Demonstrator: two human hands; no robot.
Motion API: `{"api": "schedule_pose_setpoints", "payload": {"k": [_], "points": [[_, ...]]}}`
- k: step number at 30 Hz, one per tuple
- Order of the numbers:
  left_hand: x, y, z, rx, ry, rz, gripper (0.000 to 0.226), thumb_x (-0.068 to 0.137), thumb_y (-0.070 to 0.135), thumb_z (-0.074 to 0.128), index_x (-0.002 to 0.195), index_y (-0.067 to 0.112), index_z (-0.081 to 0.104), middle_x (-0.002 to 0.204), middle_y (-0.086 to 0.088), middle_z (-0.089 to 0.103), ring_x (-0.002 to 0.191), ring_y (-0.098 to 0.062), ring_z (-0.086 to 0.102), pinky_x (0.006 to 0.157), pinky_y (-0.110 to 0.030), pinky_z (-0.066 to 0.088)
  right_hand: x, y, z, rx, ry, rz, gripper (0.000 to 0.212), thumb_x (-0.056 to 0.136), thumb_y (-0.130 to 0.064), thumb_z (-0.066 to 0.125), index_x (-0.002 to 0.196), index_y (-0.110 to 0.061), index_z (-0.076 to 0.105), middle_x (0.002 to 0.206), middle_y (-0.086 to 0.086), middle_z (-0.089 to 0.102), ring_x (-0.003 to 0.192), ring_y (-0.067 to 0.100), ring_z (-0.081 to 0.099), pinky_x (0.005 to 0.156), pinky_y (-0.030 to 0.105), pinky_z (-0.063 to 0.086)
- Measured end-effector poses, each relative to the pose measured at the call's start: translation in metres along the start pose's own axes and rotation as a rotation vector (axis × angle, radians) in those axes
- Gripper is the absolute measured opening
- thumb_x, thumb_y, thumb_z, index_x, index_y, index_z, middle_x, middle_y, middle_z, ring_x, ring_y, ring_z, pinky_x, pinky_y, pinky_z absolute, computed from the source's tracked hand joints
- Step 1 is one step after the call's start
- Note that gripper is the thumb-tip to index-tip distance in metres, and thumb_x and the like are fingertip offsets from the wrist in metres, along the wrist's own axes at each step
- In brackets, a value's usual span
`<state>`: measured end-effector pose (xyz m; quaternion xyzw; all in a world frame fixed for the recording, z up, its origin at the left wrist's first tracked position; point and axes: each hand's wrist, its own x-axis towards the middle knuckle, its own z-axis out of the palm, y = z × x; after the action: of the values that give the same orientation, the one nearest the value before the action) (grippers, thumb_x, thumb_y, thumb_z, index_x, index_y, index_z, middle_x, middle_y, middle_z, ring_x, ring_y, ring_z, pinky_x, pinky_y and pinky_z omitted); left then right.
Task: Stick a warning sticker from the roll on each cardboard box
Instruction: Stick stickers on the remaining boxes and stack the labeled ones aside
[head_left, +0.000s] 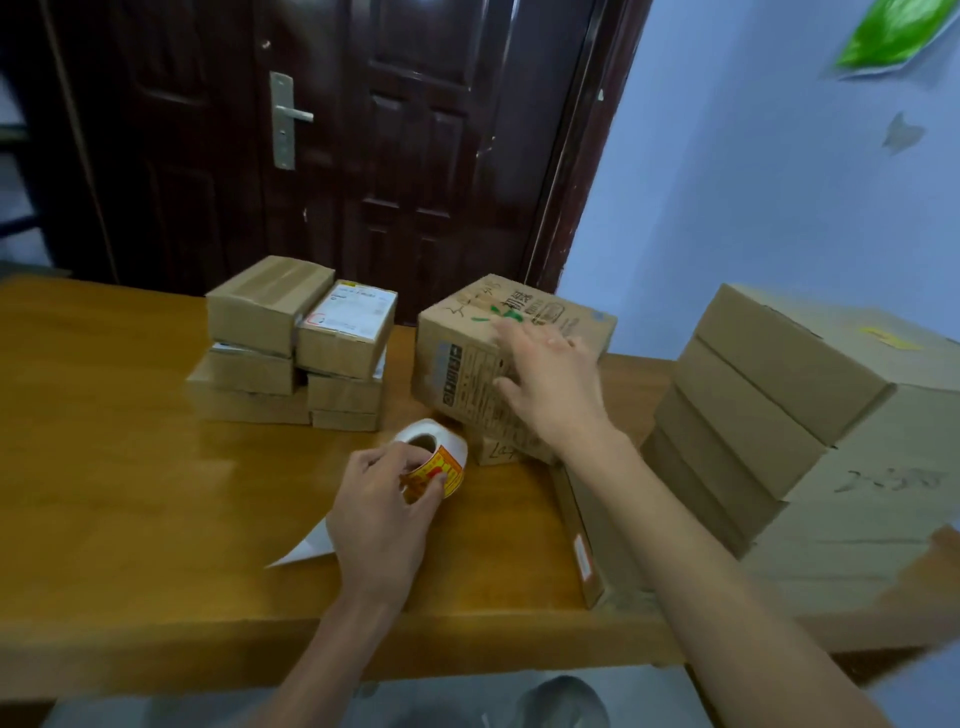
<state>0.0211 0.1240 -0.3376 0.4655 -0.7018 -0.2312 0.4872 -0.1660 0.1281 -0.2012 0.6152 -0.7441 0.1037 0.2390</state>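
My left hand grips the sticker roll, a white roll with red and yellow warning stickers, just above the wooden table. A white strip of backing paper trails out from under that hand. My right hand reaches over a printed cardboard box that sits tilted on a smaller box; the fingers are spread and touch its near side. A stack of small cardboard boxes stands to the left of it. A tall stack of larger boxes stands at the right.
A flat box lies under my right forearm near the table's front edge. Behind the table are a dark wooden door and a blue wall. My shoe shows below the table edge.
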Motion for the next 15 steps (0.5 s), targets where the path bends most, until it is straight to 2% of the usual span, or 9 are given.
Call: {"api": "schedule_pose_setpoints", "payload": {"k": [3, 6, 8, 10, 13, 15], "points": [[-0.001, -0.002, -0.003, -0.005, -0.003, -0.016, 0.025, 0.082, 0.035, 0.085, 0.105, 0.032, 0.073, 0.108, 0.007, 0.065, 0.094, -0.008, 0.063, 0.069, -0.025, 0.059, -0.004, 0.002, 0.004, 0.032, -0.02, -0.023, 0.06, 0.096, -0.053, 0.065, 0.15, -0.031, 0.049, 0.151, -0.004, 0.054, 0.137, 0.02, 0.05, 0.113, 0.048, 0.038], [-0.003, -0.003, -0.004, -0.008, -0.003, -0.044, 0.025, 0.083, 0.037, 0.085, 0.104, 0.033, 0.072, 0.108, 0.006, 0.066, 0.093, -0.009, 0.065, 0.068, -0.023, 0.057, 0.006, 0.01, -0.006, 0.2, 0.0, 0.072, 0.053, 0.1, -0.065, 0.048, 0.139, -0.031, 0.06, 0.133, -0.008, 0.066, 0.122, 0.016, 0.059, 0.109, 0.05, 0.047], [-0.002, -0.004, -0.004, -0.014, 0.001, -0.051, 0.024, 0.083, 0.038, 0.085, 0.104, 0.034, 0.072, 0.107, 0.006, 0.066, 0.093, -0.009, 0.065, 0.067, -0.021, 0.055, 0.019, 0.016, -0.016, 0.298, 0.033, 0.125, 0.049, 0.104, -0.064, 0.039, 0.128, -0.031, 0.066, 0.112, -0.009, 0.073, 0.104, 0.013, 0.066, 0.097, 0.049, 0.055], [-0.003, -0.004, -0.004, -0.018, 0.004, -0.047, 0.024, 0.083, 0.038, 0.084, 0.103, 0.036, 0.071, 0.106, 0.008, 0.065, 0.092, -0.008, 0.065, 0.067, -0.02, 0.055, 0.04, 0.023, -0.025, 0.326, 0.044, 0.192, 0.047, 0.107, -0.062, 0.035, 0.12, -0.03, 0.067, 0.102, -0.008, 0.074, 0.096, 0.014, 0.067, 0.087, 0.045, 0.057], [-0.002, -0.002, -0.003, -0.034, 0.018, -0.047, 0.023, 0.082, 0.037, 0.085, 0.101, 0.036, 0.07, 0.102, 0.012, 0.061, 0.09, -0.008, 0.065, 0.066, -0.022, 0.057, 0.078, 0.044, -0.023, 0.274, -0.018, 0.307, 0.05, 0.106, -0.059, 0.037, 0.132, -0.027, 0.063, 0.12, 0.001, 0.071, 0.115, 0.025, 0.064, 0.094, 0.048, 0.055], [0.001, 0.0, -0.002, -0.041, 0.002, -0.033, 0.023, 0.082, 0.035, 0.085, 0.1, 0.035, 0.072, 0.099, 0.014, 0.062, 0.09, -0.007, 0.065, 0.065, -0.024, 0.058, 0.098, 0.069, -0.007, 0.208, -0.242, 0.39, 0.064, 0.102, -0.066, 0.037, 0.148, -0.026, 0.053, 0.139, 0.008, 0.065, 0.128, 0.033, 0.059, 0.106, 0.053, 0.05]]}}
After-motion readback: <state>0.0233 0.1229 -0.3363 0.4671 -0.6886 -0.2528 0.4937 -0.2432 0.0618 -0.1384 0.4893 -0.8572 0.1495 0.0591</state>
